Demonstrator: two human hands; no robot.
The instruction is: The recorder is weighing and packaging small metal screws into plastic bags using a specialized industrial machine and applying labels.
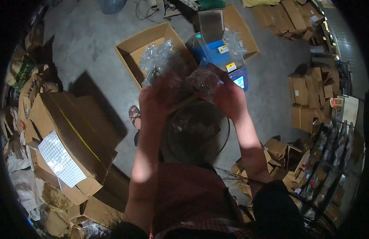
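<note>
Both hands are raised in front of me, above a round tub [228,135] at my lap. My left hand [156,95] is closed at the left side of a crinkled clear plastic bag [204,81]; its fingers are dim and partly blurred. My right hand [229,93] grips the bag's right side, fingers bent inward. Some small contents seem to show through the film, too unclear to name. Inside the tub lie shiny clear pieces [196,125]. Just beyond my left hand, a cardboard box [128,51] holds a heap of clear plastic pieces [158,55].
A blue machine [212,53] with warning labels and a small lit screen [239,82] stands beyond my right hand. Behind it is another open carton [242,28] with clear pieces. A large strapped carton [79,131] stands at left. Flattened cardboard [312,89] and a rack [328,159] line the right.
</note>
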